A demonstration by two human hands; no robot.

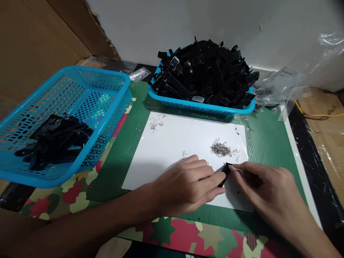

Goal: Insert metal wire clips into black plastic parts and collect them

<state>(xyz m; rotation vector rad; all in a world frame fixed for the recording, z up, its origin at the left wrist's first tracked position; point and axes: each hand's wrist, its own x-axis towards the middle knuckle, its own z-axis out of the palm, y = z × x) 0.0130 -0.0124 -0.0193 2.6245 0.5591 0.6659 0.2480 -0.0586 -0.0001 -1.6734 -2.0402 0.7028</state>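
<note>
My left hand [192, 182] is closed on a small black plastic part [226, 172], pressing it against the white sheet [166, 150]. Opposite it, my right hand [264, 182] pinches a thin metallic tool [238, 169] at the upper end of that part. Its exact kind is hidden by the fingers. Just above both hands lies a pile of tiny bent wire springs [220, 148] on the sheet. A looser group of springs [153, 126] is scattered near the sheet's top left corner, and a few more lie close to my left hand.
A blue basket [201, 104] heaped with black plastic parts [204, 71] stands at the back. To the left, another blue basket [118, 111] holds a smaller heap of black parts [57, 138]. Clear plastic bags [282, 84] sit at the back right, beside cardboard [326, 107].
</note>
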